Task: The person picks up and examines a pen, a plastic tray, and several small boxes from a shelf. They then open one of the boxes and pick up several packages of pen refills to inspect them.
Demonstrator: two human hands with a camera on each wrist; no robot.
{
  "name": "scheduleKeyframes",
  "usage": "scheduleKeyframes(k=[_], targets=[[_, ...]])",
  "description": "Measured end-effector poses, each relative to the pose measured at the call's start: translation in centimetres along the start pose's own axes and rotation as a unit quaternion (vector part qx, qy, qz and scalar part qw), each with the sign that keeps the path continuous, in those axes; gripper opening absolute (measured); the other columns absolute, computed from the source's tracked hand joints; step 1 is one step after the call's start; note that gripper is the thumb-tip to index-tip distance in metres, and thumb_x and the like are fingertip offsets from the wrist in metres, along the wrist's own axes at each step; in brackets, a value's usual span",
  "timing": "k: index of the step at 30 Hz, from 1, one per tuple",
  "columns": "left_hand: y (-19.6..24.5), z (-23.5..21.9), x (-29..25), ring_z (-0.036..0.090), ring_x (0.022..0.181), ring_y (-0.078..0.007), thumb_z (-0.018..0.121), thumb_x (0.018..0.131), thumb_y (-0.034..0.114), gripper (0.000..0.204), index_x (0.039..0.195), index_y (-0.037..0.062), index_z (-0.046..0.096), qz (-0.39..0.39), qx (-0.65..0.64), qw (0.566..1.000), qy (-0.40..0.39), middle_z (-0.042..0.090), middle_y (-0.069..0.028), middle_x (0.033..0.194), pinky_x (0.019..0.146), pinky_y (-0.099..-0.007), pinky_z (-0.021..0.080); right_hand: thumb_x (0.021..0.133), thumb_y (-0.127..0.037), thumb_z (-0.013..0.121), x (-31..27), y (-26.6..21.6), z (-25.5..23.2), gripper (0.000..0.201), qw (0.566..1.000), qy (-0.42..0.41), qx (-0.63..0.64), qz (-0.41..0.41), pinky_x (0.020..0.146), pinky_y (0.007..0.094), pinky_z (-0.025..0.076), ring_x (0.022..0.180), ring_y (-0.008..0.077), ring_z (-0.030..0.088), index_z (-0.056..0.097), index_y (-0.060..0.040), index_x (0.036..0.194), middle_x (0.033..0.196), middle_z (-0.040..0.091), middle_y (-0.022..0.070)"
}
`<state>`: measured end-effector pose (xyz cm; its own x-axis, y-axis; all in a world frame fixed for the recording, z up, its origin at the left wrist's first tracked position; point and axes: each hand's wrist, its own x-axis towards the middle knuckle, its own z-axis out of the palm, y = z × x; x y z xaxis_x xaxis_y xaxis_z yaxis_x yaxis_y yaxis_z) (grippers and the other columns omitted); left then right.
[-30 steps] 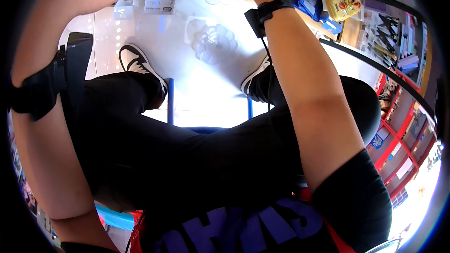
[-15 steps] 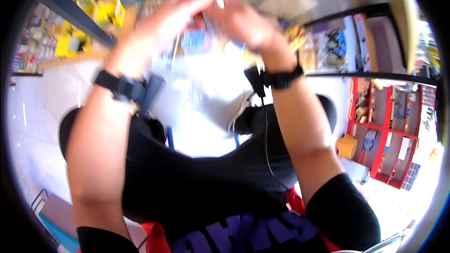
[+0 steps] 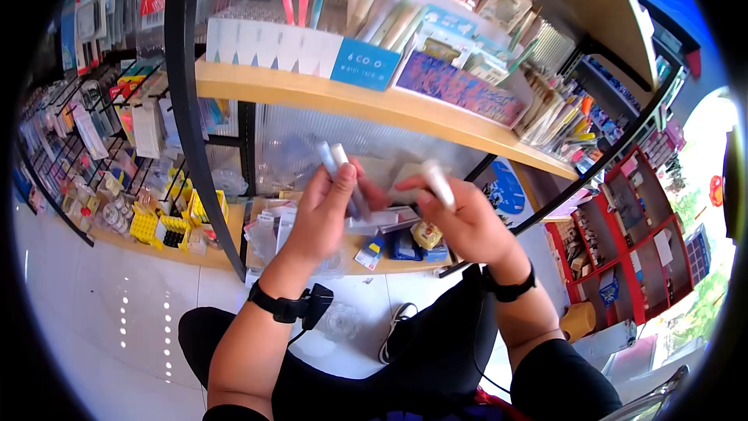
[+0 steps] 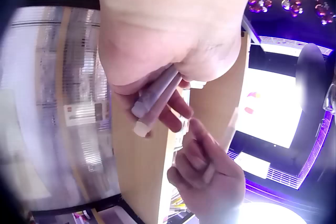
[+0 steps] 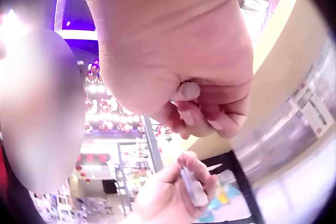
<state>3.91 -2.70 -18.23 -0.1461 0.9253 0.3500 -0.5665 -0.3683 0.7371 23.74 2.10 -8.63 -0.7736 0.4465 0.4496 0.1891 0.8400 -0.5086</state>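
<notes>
My left hand (image 3: 321, 214) grips two slim pens (image 4: 157, 98) side by side, one with a pale blue end and one with a white end. Their ends stick up past the thumb in the head view. My right hand (image 3: 474, 222) holds a white pen (image 3: 439, 185), blurred by motion, between thumb and fingers. In the right wrist view, only the round end of that pen (image 5: 189, 90) shows beside the curled fingers. Both hands are raised in front of the shelf, a short gap between them.
A wooden shelf (image 3: 312, 93) crosses ahead, bearing pens in holders and a blue and white display strip (image 3: 362, 62). A black post (image 3: 185, 109) stands at left, beside yellow baskets (image 3: 148, 222). The lower shelf (image 3: 354, 265) holds packets. Red shelving (image 3: 623, 226) stands right.
The head view has tilted up from the lap and floor to the shelves. Both hands have come fully into view; they overlapped around the pens half a second ago and are now apart.
</notes>
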Motion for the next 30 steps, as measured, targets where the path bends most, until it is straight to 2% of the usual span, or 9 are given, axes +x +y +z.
scheduleKeyframes(k=[1, 3, 4, 7, 10, 13, 15, 26, 30], targets=[[0.2, 0.8, 0.7, 0.07, 0.09, -0.0182, 0.048, 0.111, 0.044, 0.036, 0.118, 0.0083, 0.053, 0.019, -0.015, 1.0, -0.013, 0.072, -0.0097, 0.101, 0.084, -0.0329, 0.057, 0.105, -0.011, 0.058, 0.1, -4.1, -3.4, 0.015, 0.956, -0.05, 0.141, 0.252, 0.063, 0.0289, 0.043, 0.068, 0.0146, 0.055, 0.066, -0.0016, 0.113, 0.077, 0.056, 0.0018], [2.6, -0.1, 0.0, 0.063, 0.075, -0.015, 0.05, 0.111, 0.042, 0.032, 0.115, 0.0102, 0.051, 0.008, 0.003, 0.999, -0.04, 0.059, -0.0027, 0.083, 0.073, -0.0332, 0.058, 0.108, -0.023, 0.058, 0.5, -4.5, -3.7, 0.022, 0.958, -0.04, 0.234, 0.164, 0.055, 0.0234, 0.032, 0.058, 0.0049, 0.039, 0.063, -0.0042, 0.119, 0.07, 0.041, -0.0072], [3.2, 0.7, 0.2, 0.045, 0.058, -0.008, 0.055, 0.109, 0.043, 0.033, 0.112, 0.0109, 0.052, 0.01, 0.027, 1.0, -0.01, 0.04, 0.0035, 0.072, 0.053, -0.0269, 0.046, 0.108, -0.029, 0.058, 1.2, -4.1, -5.3, 0.028, 0.93, -0.088, 0.337, 0.118, 0.053, 0.0241, 0.029, 0.057, 0.0049, 0.035, 0.059, -0.0041, 0.122, 0.069, 0.038, -0.0075], [4.5, 0.6, 0.0, 0.036, 0.052, -0.0045, 0.059, 0.107, 0.044, 0.032, 0.108, 0.0121, 0.053, -0.006, 0.028, 1.0, 0.0, 0.037, 0.0051, 0.069, 0.048, -0.0236, 0.033, 0.111, -0.052, 0.042, 3.7, -6.1, -7.2, 0.05, 0.871, -0.119, 0.462, 0.117, 0.052, 0.0252, 0.025, 0.055, 0.0054, 0.029, 0.053, -0.0033, 0.115, 0.065, 0.032, -0.006], [5.8, 0.6, -0.2, 0.03, 0.049, -0.0039, 0.06, 0.107, 0.042, 0.03, 0.106, 0.0129, 0.054, -0.013, 0.023, 0.999, 0.019, 0.031, 0.0062, 0.065, 0.045, -0.0242, 0.024, 0.112, -0.052, 0.038, 6.9, -7.4, -7.8, 0.051, 0.902, -0.087, 0.414, 0.092, 0.054, 0.0262, 0.031, 0.056, 0.009, 0.032, 0.05, -0.0063, 0.093, 0.064, 0.036, -0.0035], [6.3, 0.1, -0.3, 0.025, 0.048, -0.0046, 0.057, 0.109, 0.041, 0.029, 0.103, 0.0128, 0.053, -0.018, 0.004, 1.0, 0.02, 0.027, 0.0068, 0.064, 0.045, -0.0255, 0.021, 0.112, -0.041, 0.042, 10.4, -7.9, -8.2, 0.037, 0.952, 0.048, 0.295, 0.06, 0.066, 0.0282, 0.035, 0.069, 0.0118, 0.04, 0.056, -0.0065, 0.109, 0.077, 0.042, -0.0005], [6.4, -0.4, -0.3, 0.026, 0.048, -0.0046, 0.056, 0.109, 0.041, 0.029, 0.102, 0.0128, 0.053, -0.018, -0.014, 1.0, 0.006, 0.027, 0.0069, 0.064, 0.045, -0.0254, 0.021, 0.112, -0.036, 0.044, 13.6, -9.7, -10.0, 0.036, 0.992, 0.011, 0.129, 0.008, 0.069, 0.0271, 0.035, 0.071, 0.0118, 0.039, 0.057, -0.0029, 0.115, 0.078, 0.042, -0.0009], [6.5, -0.8, -0.3, 0.029, 0.049, -0.0026, 0.061, 0.107, 0.041, 0.033, 0.1, 0.0092, 0.056, -0.039, -0.02, 0.999, 0.014, 0.037, 0.0075, 0.064, 0.044, -0.0228, 0.024, 0.093, -0.027, 0.069, 21.5, -8.5, -9.5, 0.035, 0.992, -0.042, -0.119, -0.028, 0.092, 0.0313, 0.053, 0.096, 0.0173, 0.072, 0.073, -0.0001, 0.116, 0.106, 0.077, 0.0096], [6.6, -0.9, -0.3, 0.031, 0.049, -0.0024, 0.062, 0.106, 0.041, 0.034, 0.101, 0.0079, 0.056, -0.042, -0.012, 0.999, 0.009, 0.038, 0.0075, 0.064, 0.045, -0.022, 0.026, 0.085, -0.037, 0.075, 23.6, -7.7, -9.2, 0.044, 0.954, 0.001, -0.301, 0.0, 0.08, 0.0345, 0.056, 0.086, 0.0233, 0.073, 0.074, -0.0015, 0.111, 0.095, 0.077, 0.0147]])
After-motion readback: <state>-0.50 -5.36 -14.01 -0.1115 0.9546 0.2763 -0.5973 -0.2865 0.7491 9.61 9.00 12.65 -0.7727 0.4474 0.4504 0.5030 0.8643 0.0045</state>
